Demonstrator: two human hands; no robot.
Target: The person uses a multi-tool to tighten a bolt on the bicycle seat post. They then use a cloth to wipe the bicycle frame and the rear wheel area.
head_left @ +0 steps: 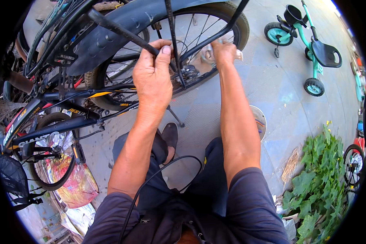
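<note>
My left hand (152, 77) is closed round a black metal tube (120, 32) of a bicycle's rear rack, its thumb pressed along the tube. My right hand (224, 53) is closed on a pale, crumpled rag (208, 54), against another black rack bar (232, 24) beside the rear wheel. Part of the rag sticks out past the knuckles, and it looks slightly blurred. The rear wheel's tyre (243, 30) curves behind the rack bars, with a dark mudguard (99, 46) over it. Between my hands sits the wheel's hub and gear area (189, 72).
Several bicycles crowd the left, with a black frame (49, 136) nearest. A teal tricycle (305, 36) stands at the far right. Behind my right forearm is a round pale container (259, 118). Leafy green plants (317, 183) grow at lower right. A black cable (150, 179) loops across my lap.
</note>
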